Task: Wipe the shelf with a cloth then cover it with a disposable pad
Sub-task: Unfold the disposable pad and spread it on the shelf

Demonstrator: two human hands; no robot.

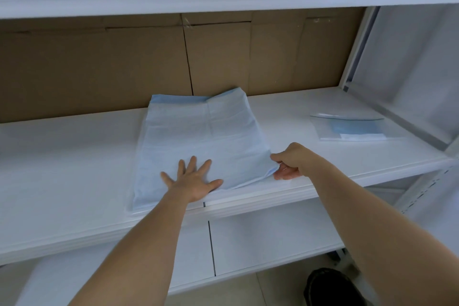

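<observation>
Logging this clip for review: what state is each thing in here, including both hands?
disposable pad: partly folded, lying flat on the shelf.
left hand: fingers spread, pressing the pad's near edge down.
right hand: pinches the pad's near right corner, lifting it slightly.
shelf: mostly uncovered.
plastic packet: lying flat at the right, top flap open.
cardboard: standing upright behind the shelf.

pad [198, 136]: pale blue, partly folded, flat on shelf | shelf [74, 156]: white, pad lies mid-shelf, reaching its front edge
</observation>
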